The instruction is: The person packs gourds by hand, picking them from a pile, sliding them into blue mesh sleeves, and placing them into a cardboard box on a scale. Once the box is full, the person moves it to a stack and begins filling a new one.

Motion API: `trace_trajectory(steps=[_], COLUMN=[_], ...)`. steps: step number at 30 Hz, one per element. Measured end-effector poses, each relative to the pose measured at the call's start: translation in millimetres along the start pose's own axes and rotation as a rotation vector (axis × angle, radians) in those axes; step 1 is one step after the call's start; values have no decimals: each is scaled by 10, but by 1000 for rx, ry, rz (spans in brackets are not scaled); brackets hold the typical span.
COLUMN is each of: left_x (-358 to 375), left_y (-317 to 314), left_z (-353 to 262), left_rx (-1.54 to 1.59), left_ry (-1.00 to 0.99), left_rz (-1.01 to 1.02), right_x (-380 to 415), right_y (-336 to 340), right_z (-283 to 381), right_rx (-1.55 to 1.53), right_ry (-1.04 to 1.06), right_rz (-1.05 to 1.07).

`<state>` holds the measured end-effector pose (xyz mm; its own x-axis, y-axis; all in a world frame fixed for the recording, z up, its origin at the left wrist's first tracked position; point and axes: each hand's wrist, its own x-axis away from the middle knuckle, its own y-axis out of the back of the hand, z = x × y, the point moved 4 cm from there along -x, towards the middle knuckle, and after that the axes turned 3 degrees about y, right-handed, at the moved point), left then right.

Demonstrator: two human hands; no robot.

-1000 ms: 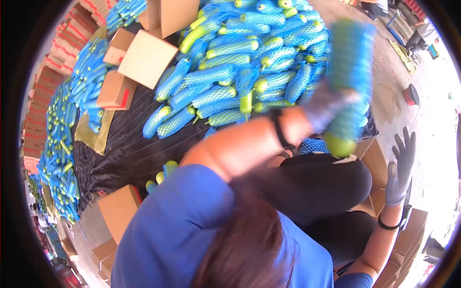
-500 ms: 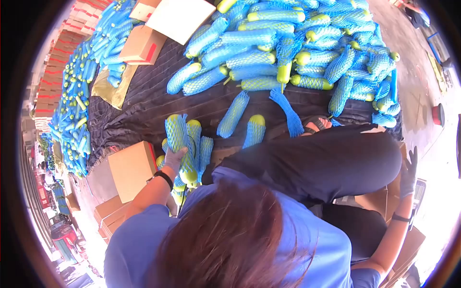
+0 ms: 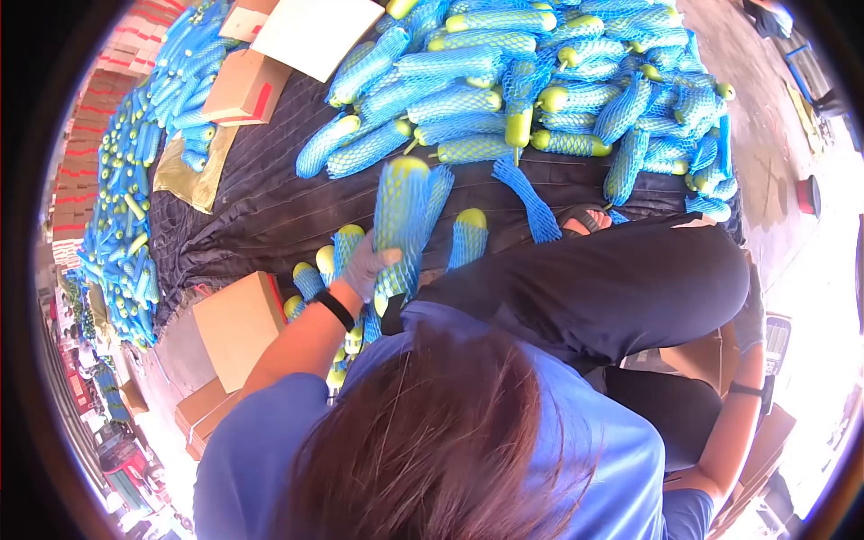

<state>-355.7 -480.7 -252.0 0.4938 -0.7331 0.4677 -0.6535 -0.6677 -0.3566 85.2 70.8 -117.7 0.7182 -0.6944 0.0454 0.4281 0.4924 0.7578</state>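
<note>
My left hand, in a thin pale glove, is closed round a long light-green gourd in a blue net sleeve, held upright. Just behind it, partly covered, stands another netted gourd. Several more netted gourds are packed together below and left of this hand. To its right one netted gourd stands near my knee. My right hand, also gloved, lies along the outer side of my bent leg, fingers stretched out and partly hidden, with nothing seen in it.
A large heap of netted gourds lies on the dark quilted cloth. Farther left is another heap. Cardboard boxes stand at my left, and another box lies at the back. An empty blue net lies near my foot.
My left hand has moved right and slightly up with the gourd, away from the packed ones. My right hand has gone from spread beside the knee to lying against the leg.
</note>
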Motion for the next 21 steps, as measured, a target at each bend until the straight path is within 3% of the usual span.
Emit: trace_trajectory(steps=[2, 5, 6, 9, 10, 12, 15, 16, 18, 20, 21], left_x=[-6, 98, 131, 261, 285, 499, 1048, 1226, 1695, 2009, 2052], left_y=[89, 367, 438, 1121, 1614, 2018, 2658, 2934, 2638, 2925, 2902], left_z=[-353, -780, -958, -1162, -1111, -1109, -836, -659, -591, -247, -92], left_rx=[80, 345, 327, 451, 516, 622, 548, 507, -152, -456, -423], left_ry=[-20, -121, -250, -602, -657, -699, -681, -677, -596, -125, 56], left_rz=[3, 4, -91, -347, -385, -602, -1223, -1326, -1644, -1489, -1296], right_x=[22, 73, 56, 63, 79, 85, 133, 121, 152, 173, 188], right_y=[-44, -94, -110, -181, -193, -193, -227, -212, -193, -215, -210], right_z=[299, 117, -47, -165, -407, -481, -397, -388, -404, -397, -398], right_rx=[-61, -258, -368, -293, -358, -303, -209, -192, -167, -147, -141], right_ry=[-85, -205, -232, -198, -220, -274, -341, -351, -382, -418, -429], right_rz=[3, 50, 71, 191, 215, 234, 257, 264, 283, 297, 299])
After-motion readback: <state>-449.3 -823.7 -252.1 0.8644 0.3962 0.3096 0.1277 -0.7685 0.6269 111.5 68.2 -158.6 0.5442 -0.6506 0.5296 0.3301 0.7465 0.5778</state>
